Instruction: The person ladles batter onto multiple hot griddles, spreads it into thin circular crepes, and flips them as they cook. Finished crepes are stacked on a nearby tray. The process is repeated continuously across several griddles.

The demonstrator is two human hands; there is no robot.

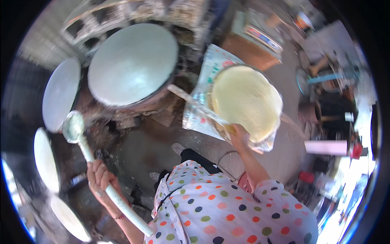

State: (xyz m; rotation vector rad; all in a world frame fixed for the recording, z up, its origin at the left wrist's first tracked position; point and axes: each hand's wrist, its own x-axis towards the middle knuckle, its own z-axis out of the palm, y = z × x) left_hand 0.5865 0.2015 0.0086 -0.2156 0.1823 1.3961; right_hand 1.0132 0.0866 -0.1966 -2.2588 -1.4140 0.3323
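Note:
My left hand (100, 179) is wrapped round the long pale handle of a ladle (74, 127). The ladle's bowl is raised at the left, coated with whitish batter. Behind it lies a large round griddle (132, 67) whose top is covered by a smooth pale layer. On the right, my right hand (240, 137) is closed at the near end of a long flat stick (197, 105), beside a round yellowish stack of thin pancakes (245, 99). Blur hides the exact grip of those fingers. A printed plastic sheet (203, 110) lies under the stack.
Several more round griddles, such as the upper one (61, 95) and the lower one (46, 158), curve along the left. A scale (264, 36) rests on a brown box (252, 53) at the back. A blue-framed object (325, 78) and clutter stand at right.

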